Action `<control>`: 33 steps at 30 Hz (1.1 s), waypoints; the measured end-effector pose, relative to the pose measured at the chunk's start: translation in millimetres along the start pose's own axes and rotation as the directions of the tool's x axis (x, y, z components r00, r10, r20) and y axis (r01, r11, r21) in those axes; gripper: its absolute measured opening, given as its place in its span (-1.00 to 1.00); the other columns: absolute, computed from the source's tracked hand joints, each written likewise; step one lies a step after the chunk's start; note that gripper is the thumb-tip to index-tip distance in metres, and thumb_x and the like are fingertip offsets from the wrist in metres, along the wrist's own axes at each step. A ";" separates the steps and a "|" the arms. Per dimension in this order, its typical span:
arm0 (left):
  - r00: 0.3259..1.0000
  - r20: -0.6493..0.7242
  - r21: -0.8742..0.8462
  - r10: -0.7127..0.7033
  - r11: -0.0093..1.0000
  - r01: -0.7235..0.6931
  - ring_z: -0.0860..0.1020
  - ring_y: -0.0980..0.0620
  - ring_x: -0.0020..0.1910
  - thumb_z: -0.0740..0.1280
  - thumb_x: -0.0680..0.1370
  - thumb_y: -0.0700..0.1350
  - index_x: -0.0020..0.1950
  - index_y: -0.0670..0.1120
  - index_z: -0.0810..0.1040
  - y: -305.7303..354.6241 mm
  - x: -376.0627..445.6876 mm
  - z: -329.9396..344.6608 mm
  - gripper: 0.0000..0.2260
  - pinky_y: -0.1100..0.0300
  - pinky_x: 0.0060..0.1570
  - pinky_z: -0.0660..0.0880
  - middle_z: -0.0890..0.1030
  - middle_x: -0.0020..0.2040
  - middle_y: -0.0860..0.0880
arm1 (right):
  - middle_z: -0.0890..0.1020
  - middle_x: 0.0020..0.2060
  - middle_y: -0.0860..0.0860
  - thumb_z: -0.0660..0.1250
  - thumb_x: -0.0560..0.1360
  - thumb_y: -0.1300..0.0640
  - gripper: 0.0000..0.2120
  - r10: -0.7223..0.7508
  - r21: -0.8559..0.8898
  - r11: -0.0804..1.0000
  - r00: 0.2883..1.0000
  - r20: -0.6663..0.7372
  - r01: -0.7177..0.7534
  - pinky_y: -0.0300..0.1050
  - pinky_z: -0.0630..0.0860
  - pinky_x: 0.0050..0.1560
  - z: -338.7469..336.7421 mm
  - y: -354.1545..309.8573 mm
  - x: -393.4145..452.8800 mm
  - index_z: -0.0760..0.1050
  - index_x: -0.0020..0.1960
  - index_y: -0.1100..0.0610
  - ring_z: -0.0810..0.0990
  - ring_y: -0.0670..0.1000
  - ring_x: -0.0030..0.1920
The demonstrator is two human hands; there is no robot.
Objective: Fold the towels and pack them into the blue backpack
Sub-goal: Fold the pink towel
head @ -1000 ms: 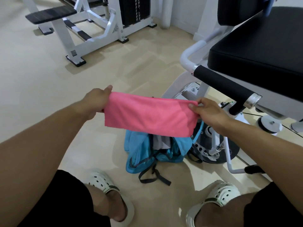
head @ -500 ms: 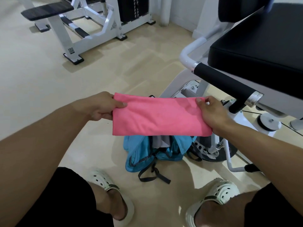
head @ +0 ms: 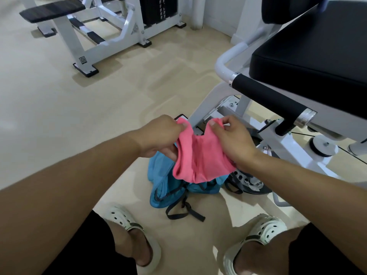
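Feet: 2 white clogs with holes stand on the floor at the bottom edge, the left clog [head: 131,225] and the right clog [head: 264,229], with black shorts [head: 83,253] above the knees.
Floor: pale beige floor [head: 49,108], with light patches between the feet.
Backpack: the blue backpack [head: 164,187] lies slumped on the floor between and just beyond the 2 clogs; its dark straps [head: 184,211] trail toward the feet. How far its top is open cannot be told, since the towel hides it.
Towel: the pink towel [head: 200,157] hangs in the air right above the backpack, bunched into a sagging U between the 2 hands, its 2 upper corners drawn close together.
Left hand: the left hand [head: 160,135] pinches the towel's left upper corner between thumb and forefinger, the other fingers curled under the cloth.
Right hand: the right hand [head: 232,139] pinches the right upper corner the same way, its palm lying against the cloth.
Machine on the right: a white-framed gym machine with a black padded seat [head: 309,48] and a black foam handle [head: 270,98] stands just beyond the right hand.
Far left: a white weight machine [head: 119,32] with a dark bench pad [head: 51,10] stands well apart, near the wall.
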State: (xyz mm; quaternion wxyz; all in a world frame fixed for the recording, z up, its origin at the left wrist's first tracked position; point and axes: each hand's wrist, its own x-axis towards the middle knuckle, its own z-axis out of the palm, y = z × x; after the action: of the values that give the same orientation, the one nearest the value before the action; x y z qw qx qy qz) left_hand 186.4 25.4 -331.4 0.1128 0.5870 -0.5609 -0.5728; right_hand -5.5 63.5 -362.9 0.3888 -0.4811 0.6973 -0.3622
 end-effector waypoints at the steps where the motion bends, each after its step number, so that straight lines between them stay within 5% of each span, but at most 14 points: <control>1: 1.000 0.027 0.002 -0.008 1.000 0.008 0.70 -0.22 -0.30 0.15 0.71 -0.03 0.10 -0.30 0.60 1.9 -1.1 5.2 -0.63 -0.04 -0.12 0.70 0.69 -0.03 -0.30 | 0.65 -0.04 -0.04 0.29 0.62 -0.13 -0.77 -0.015 0.004 1.000 1.000 0.021 0.015 -0.03 0.58 0.03 3.2 -1.6 -2.8 0.47 0.07 0.03 0.65 -0.02 -0.01; 6: 0.995 0.085 -0.034 -0.043 0.998 0.046 0.71 -0.28 -0.23 0.13 0.70 -0.05 0.12 -0.35 0.57 7.6 -3.3 20.2 -0.61 -0.10 -0.10 0.69 0.69 -0.06 -0.35 | 0.65 -0.10 -0.06 0.32 0.62 -0.07 -0.82 -0.074 0.024 0.997 0.995 0.059 0.073 -0.25 0.49 -0.18 12.6 -7.5 -13.9 0.48 0.08 0.03 0.63 -0.12 -0.15; 16: 0.996 0.070 -0.083 -0.046 0.995 0.051 0.72 -0.29 -0.18 0.08 0.68 -0.16 0.23 -0.30 0.54 11.2 -2.2 20.4 -0.68 -0.11 0.02 0.67 0.69 -0.07 -0.39 | 0.58 -0.19 -0.11 0.43 0.55 0.03 -0.77 -0.168 -0.020 0.985 0.970 0.178 0.174 -0.41 0.43 -0.30 11.9 -11.4 -24.8 0.46 0.15 -0.02 0.56 -0.28 -0.30; 26: 0.998 0.035 0.027 -0.054 0.998 0.053 0.72 -0.25 -0.25 0.08 0.67 -0.12 0.01 -0.38 0.60 16.0 -9.0 16.8 -0.59 -0.01 -0.03 0.69 0.70 -0.24 -0.30 | 0.61 -0.06 -0.12 0.36 0.61 0.08 -0.77 -0.244 -0.123 0.954 0.948 0.204 0.272 -0.28 0.53 -0.05 11.0 -10.6 -24.9 0.46 0.24 -0.04 0.59 -0.22 -0.12; 30: 0.997 0.049 -0.012 -0.058 0.998 0.059 0.72 -0.26 -0.21 0.08 0.72 -0.06 0.20 -0.31 0.57 15.5 -12.1 15.0 -0.61 -0.07 0.04 0.67 0.71 -0.21 -0.30 | 0.59 -0.05 -0.17 0.42 0.54 -0.05 -0.61 -0.236 -0.145 0.946 0.924 0.302 0.289 -0.42 0.45 -0.19 5.8 -15.7 -27.2 0.41 0.33 -0.09 0.57 -0.31 -0.15; 33: 0.997 0.055 -0.110 -0.050 0.992 0.056 0.72 -0.25 -0.24 0.09 0.74 -0.01 0.23 -0.33 0.55 17.5 -16.4 14.6 -0.58 0.01 -0.11 0.69 0.71 -0.21 -0.29 | 0.55 0.06 -0.18 0.56 0.40 -0.12 -0.34 -0.267 -0.159 0.928 0.900 0.345 0.337 -0.42 0.45 -0.15 1.4 -16.5 -26.2 0.36 0.41 -0.11 0.56 -0.26 -0.07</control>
State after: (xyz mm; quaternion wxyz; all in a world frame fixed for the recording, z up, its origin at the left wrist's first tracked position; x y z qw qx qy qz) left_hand 170.2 39.7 -313.6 0.1155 0.5795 -0.5150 -0.6210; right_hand 8.3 83.7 -344.0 0.3805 -0.6749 0.5768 -0.2588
